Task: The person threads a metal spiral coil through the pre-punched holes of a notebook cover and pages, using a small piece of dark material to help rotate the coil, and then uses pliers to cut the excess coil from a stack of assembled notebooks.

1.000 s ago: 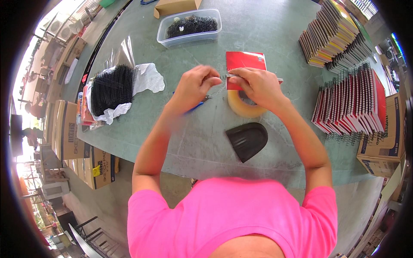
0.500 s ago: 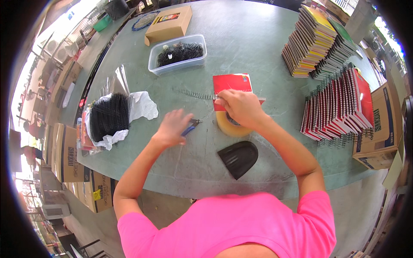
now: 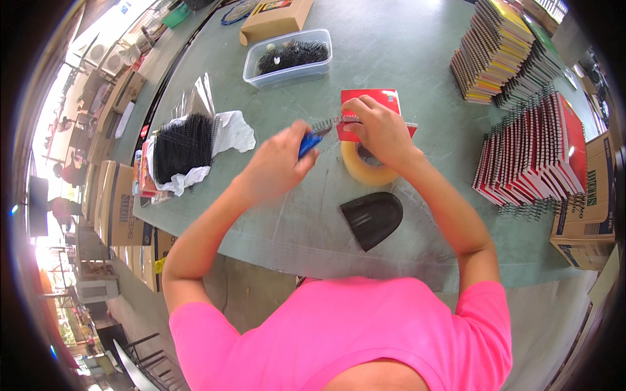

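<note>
My left hand (image 3: 274, 159) is closed round blue-handled cutting pliers (image 3: 310, 143), their jaws at a thin wire coil (image 3: 326, 122). That coil sticks out leftward from the edge of a small red notebook (image 3: 383, 98). Over the notebook's near edge, the fingers of my right hand (image 3: 385, 133) pinch it where the coil runs in; the fingertips partly hide the spot. Under the notebook's near side sits a roll of clear tape (image 3: 354, 163), partly covered by my right hand. Closer to me lies a black, round-ended flat piece (image 3: 373, 220).
A clear plastic tub (image 3: 287, 77) of black coils stands far left of centre, beside a cardboard box (image 3: 280, 23). Nearer left, a bundle of black coils (image 3: 182, 148) rests on white wrapping. Stacked red notebooks (image 3: 531, 150) and yellow ones (image 3: 492, 52) stand right, near a carton (image 3: 590, 202).
My left hand has picked up the pliers from the table and brought them up to the coil. My right hand stays at the notebook. The whole view has shifted slightly.
</note>
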Tool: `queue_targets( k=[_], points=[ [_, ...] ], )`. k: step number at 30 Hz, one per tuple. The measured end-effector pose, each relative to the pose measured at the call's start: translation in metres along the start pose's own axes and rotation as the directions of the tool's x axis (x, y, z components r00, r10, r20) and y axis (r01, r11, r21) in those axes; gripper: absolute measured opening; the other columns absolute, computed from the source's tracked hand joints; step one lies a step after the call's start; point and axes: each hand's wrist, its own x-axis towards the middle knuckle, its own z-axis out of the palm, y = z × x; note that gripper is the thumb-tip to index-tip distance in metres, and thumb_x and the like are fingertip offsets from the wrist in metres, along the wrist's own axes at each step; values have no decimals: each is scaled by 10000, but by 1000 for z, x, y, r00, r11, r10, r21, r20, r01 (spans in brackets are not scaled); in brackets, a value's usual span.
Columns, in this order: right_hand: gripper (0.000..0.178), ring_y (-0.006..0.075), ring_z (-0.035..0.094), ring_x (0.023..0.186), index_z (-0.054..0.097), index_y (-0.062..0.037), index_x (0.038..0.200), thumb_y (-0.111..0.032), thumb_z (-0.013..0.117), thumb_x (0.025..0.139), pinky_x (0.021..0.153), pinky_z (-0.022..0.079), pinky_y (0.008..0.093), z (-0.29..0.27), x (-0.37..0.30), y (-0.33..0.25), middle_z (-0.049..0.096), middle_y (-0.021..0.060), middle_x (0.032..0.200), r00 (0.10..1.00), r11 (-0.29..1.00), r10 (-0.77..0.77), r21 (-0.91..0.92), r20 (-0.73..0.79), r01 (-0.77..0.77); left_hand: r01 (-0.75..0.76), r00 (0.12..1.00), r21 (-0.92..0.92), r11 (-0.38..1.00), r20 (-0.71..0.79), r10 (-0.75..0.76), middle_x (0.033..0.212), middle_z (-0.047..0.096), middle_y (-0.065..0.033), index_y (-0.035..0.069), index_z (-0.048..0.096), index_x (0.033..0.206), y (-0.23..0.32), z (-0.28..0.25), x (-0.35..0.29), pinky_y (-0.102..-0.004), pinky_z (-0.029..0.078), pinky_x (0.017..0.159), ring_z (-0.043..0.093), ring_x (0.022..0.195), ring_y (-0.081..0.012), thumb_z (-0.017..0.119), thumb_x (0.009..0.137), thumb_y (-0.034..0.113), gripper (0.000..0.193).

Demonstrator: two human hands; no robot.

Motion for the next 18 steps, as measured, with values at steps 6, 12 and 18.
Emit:
queue_targets(
  k=[6,12,18],
  points=[
    [153,276,618,804,591,-76,884,-223,601,840,646,483,401,-1,-3,2,600,74,820,999,1000,-4,28,37,3,-308,923,64,949,-222,314,848,604,-181,5,484,1044,-12,16,46,-395,472,702,595,778,-363,672,789,79,325],
    [153,273,622,762,602,-66,908,-202,607,839,627,483,389,4,-3,7,622,73,841,996,996,-84,38,16,83,3,1000,-153,988,16,-1,838,603,-162,32,491,1045,-1,4,55,-355,471,676,616,755,-302,721,748,71,378],
    [151,284,615,812,582,-62,896,-209,576,865,655,477,396,-4,-2,-9,616,79,865,993,996,80,-44,92,-76,-205,943,53,977,-257,212,867,584,-187,23,474,1053,-8,25,56,-370,462,707,587,775,-336,732,747,102,408]
  ],
)
